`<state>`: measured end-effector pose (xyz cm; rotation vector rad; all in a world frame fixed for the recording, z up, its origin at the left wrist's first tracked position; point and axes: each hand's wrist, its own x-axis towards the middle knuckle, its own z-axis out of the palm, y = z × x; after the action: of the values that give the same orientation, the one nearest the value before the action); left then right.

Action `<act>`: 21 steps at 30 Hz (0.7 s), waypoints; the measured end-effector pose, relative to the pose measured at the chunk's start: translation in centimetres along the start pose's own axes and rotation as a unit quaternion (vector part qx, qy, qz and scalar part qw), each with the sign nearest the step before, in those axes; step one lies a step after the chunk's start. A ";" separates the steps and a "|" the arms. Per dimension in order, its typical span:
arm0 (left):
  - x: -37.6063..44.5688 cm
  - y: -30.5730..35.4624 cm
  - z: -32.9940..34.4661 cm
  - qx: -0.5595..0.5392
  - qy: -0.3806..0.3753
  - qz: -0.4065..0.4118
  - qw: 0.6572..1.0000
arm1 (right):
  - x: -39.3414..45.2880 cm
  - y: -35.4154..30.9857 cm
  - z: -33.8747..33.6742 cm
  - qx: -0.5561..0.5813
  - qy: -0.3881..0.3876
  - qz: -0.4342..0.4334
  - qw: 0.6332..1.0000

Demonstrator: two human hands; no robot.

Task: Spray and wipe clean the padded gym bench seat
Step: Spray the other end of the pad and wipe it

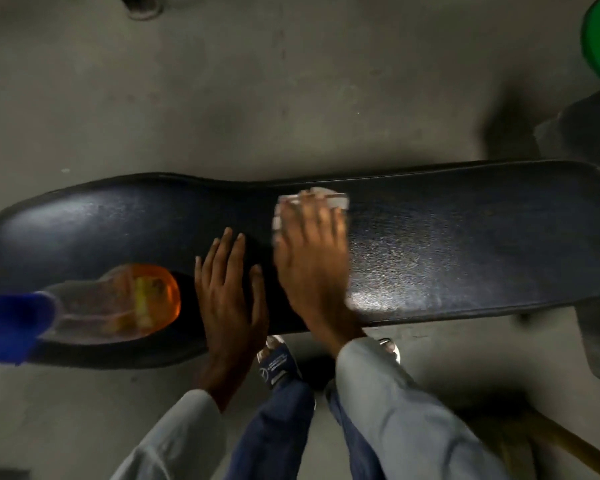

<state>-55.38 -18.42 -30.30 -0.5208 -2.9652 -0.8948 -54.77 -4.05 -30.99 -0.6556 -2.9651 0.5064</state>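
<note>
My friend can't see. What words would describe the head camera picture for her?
A person's right hand presses a white cloth onto a dark padded bench seat, while the left hand rests flat beside it. A spray bottle holding orange liquid lies on the seat's left end.

Left hand (231, 292) flat, palm down, fingers extended and slightly spread. Right hand (312, 258) flat, palm down, fingers extended forward, motion-blurred. Both forearms sleeved in grey.
</note>
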 end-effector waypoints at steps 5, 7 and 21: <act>0.1 -1.9 -1.6 -0.068 -0.008 -0.027 0.997 | -3.2 -1.7 0.9 0.000 -0.060 -0.238 0.969; 0.1 -2.0 -1.3 -0.041 -0.002 -0.026 0.999 | -3.2 1.4 -0.3 -0.005 -0.085 -0.279 0.956; -0.3 -1.3 -1.3 -0.047 -0.013 -0.046 0.998 | -1.2 -1.4 0.3 0.020 -0.073 -0.116 0.990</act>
<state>-55.58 -20.25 -29.90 -0.4024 -3.0052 -1.0473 -54.28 -5.81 -30.82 -0.2755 -3.0997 0.6155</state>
